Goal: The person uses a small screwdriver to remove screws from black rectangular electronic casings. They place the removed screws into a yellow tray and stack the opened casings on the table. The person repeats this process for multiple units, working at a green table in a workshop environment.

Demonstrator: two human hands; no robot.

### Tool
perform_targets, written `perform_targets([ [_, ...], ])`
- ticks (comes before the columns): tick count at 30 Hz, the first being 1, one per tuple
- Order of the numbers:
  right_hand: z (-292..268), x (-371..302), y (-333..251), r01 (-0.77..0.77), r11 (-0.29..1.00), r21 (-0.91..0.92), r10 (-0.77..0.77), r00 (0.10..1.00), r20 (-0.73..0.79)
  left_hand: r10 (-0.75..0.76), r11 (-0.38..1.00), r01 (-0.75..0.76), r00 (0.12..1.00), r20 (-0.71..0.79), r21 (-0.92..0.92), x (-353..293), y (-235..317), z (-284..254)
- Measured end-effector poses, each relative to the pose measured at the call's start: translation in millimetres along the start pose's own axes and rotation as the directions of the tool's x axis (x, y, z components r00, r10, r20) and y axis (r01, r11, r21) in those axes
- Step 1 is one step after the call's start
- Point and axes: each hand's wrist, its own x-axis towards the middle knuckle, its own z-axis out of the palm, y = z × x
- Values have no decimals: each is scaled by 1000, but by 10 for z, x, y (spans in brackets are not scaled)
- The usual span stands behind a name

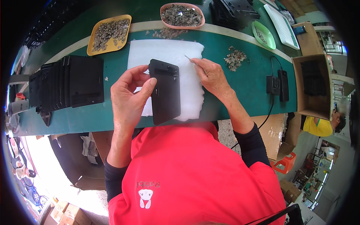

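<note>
Holding the black panel (165,92) at centre frame, my left hand (129,97) has its grip closed on the panel's left edge, over the white foam sheet (168,52) on the green tabletop (243,82). My right hand (212,75) pinches a thin tool (190,60), tip just right of the panel's top. I judge a steady panel and a small, controlled tool stroke will serve best. Upper frame: a yellow tray (108,34) and a pink bowl (182,15) hold small metal bits; a green dish (263,35) holds a few. At right, a cardboard box (312,86) holds dark parts.
</note>
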Motion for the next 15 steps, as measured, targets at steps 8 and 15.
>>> perform_targets([
  [8, -153, -186, -278, -52, 997, 60, 46, 994, 104, 3, 995, -18, 990, -143, -103, -99, -213, 41],
  [15, -186, -132, -401, -130, 991, -10, 130, 972, 194, -72, 964, -12, 950, -302, -267, -251, -478, 204],
])
